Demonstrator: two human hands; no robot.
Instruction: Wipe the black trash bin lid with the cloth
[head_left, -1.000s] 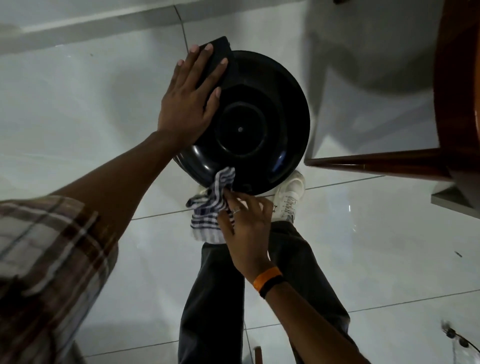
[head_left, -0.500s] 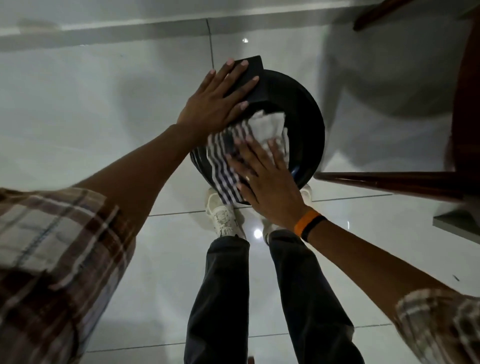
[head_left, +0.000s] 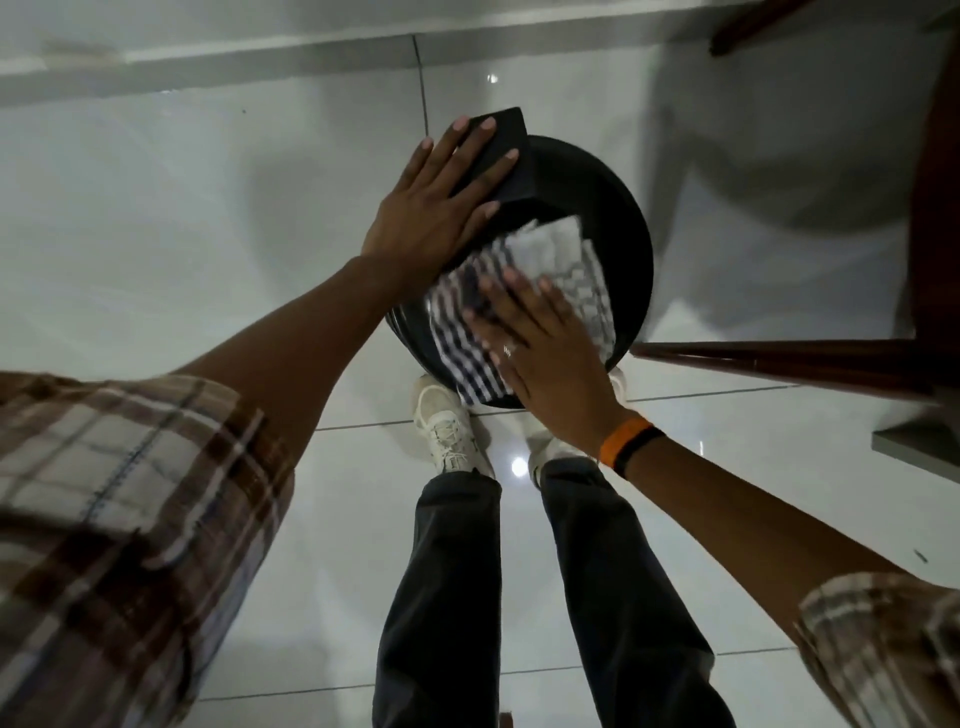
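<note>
Black plastic formed the round trash bin lid (head_left: 618, 228), which sat on the pale glossy tiled floor (head_left: 182, 218) directly ahead of my white shoes (head_left: 447, 426), beside a dark wooden furniture leg (head_left: 779, 358). My left hand (head_left: 441, 208) lay flat and open, fingers spread, palm pressing the lid's far-left edge and fingertips resting on the raised rectangular hinge block (head_left: 511, 156); it gripped nothing. My right hand (head_left: 545, 343) was likewise open and flat, fingers extended, pressing the striped cloth (head_left: 566, 260) down onto the lid's top surface rather than clutching it. An orange and black band (head_left: 628, 447) sat at that wrist and a ring showed on one finger. The cloth lay spread over the lid's centre and near side, its dark-and-white stripes toward me and a paler checked part farther off. The cloth and both hands hid most of the lid's centre, so its surface condition could not be assessed. The cloth's pattern was smeared by blur. My right shoe was largely hidden behind my right wrist, and my plaid sleeves (head_left: 104, 519) were cut off by the frame edges.
</note>
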